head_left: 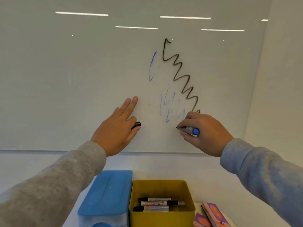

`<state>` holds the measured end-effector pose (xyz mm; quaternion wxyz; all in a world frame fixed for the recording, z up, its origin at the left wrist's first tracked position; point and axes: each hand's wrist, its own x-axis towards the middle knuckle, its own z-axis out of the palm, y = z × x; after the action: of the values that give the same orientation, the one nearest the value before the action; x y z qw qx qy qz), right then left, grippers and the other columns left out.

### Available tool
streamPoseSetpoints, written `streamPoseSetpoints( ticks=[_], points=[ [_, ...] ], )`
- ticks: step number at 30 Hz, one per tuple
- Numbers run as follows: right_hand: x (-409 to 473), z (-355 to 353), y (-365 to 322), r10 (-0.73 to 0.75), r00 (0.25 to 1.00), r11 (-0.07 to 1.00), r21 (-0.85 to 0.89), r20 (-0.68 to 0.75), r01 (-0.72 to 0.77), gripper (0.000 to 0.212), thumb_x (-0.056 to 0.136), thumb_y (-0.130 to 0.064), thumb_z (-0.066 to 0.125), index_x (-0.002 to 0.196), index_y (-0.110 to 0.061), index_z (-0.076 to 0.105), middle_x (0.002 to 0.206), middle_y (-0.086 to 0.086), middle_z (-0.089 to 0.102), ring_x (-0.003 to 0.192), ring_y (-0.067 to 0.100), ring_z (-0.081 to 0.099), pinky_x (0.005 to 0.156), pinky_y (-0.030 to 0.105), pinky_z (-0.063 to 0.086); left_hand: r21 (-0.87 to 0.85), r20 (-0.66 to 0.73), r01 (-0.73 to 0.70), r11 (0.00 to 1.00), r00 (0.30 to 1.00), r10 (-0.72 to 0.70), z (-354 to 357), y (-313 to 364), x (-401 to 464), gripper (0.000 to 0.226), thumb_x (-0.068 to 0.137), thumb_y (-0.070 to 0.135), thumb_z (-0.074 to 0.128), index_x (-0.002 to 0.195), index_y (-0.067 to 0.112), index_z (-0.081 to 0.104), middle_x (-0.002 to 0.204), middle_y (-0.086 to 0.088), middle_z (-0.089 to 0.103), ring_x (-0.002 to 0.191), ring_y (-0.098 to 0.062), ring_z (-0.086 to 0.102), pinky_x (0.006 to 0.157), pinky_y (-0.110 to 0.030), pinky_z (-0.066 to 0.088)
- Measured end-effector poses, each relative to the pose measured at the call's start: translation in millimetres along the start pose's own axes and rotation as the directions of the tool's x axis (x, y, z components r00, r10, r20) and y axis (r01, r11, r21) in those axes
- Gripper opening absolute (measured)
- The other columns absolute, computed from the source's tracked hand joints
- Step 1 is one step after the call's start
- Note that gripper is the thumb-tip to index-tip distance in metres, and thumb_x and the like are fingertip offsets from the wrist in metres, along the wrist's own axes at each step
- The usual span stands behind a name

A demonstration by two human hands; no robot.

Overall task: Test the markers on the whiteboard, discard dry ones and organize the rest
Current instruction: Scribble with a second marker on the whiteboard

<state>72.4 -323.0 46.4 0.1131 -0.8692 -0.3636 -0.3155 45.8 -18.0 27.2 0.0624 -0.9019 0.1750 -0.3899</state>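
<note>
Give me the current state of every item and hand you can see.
Left hand: fingers straight on the whiteboard, black cap pinched under the thumb.
Right hand: grips the blue marker, uncapped, tip at the board.
Blue strokes: faint, patchy.
Black squiggle: solid, dark.
Yellow box: open, holds three capped markers.
Blue container: lid on.

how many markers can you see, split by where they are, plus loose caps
Markers in the right hand: 1, the blue marker
Markers in the yellow bin: 3
Loose caps in the left hand: 1, a black cap
Total: 4 markers, 1 cap
</note>
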Motion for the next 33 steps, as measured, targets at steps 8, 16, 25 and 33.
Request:
streamPoseSetpoints(
  ticks=[8, 16, 25, 33],
  points=[
    [-23.4, 24.9, -13.6, 0.137, 0.986, 0.961, 0.256, -0.095, -0.109, 0.014, 0.089, -0.021, 0.072, 0.103, -0.021, 0.077, 0.094, -0.006, 0.064, 0.084, 0.009, 0.061, 0.078, 0.024, 0.051, -0.039, 0.187, 0.085, 0.996, 0.979, -0.077, 3.0, 14.4, -33.1, 0.034, 0.101, 0.049, 0.041, 0.082, 0.022, 0.051, 0.165, 0.001, -0.02, 0.154, -0.02, -0.008, 0.079, -0.035, 0.056],
    [-69.2, 53.2, -58.6, 0.425, 0.905, 0.694, 0.635, 0.019, -0.339, 0.071, 0.077, -0.012, 0.085, 0.127, -0.032, 0.04, 0.084, 0.005, 0.069, 0.068, 0.012, 0.071, 0.067, 0.021, 0.058, -0.498, 0.213, 0.371, 0.784, 0.929, -0.304, 27.1, 62.1, -101.2, 0.033, 0.099, 0.046, 0.049, 0.108, 0.019, 0.066, 0.164, 0.004, 0.023, 0.152, -0.012, 0.012, 0.116, -0.026, 0.018],
    [-138.1, 102.5, -118.9, 0.655, 0.726, 0.256, 0.842, 0.209, -0.474, 0.063, 0.081, -0.006, 0.081, 0.124, -0.028, 0.04, 0.086, 0.014, 0.072, 0.066, 0.023, 0.073, 0.058, 0.026, 0.057, -0.714, 0.166, 0.453, 0.534, 0.851, -0.499, 50.1, 149.9, -201.7, 0.023, 0.095, 0.029, 0.063, 0.113, 0.018, 0.071, 0.087, 0.016, 0.047, 0.078, -0.004, 0.052, 0.071, -0.008, 0.036],
    [-201.5, 153.2, -176.6, 0.77, 0.475, -0.191, 0.864, 0.426, -0.465, 0.056, 0.084, 0.0, 0.076, 0.118, -0.026, 0.04, 0.079, 0.008, 0.075, 0.057, 0.025, 0.066, 0.049, 0.029, 0.051, -0.727, 0.629, 0.671, -0.147, 0.562, -0.537, 61.1, 167.9, -265.1, 0.018, 0.089, 0.014, 0.072, 0.103, 0.011, 0.061, 0.08, -0.009, 0.072, 0.068, -0.02, 0.069, 0.067, -0.028, 0.057]
  ],
)
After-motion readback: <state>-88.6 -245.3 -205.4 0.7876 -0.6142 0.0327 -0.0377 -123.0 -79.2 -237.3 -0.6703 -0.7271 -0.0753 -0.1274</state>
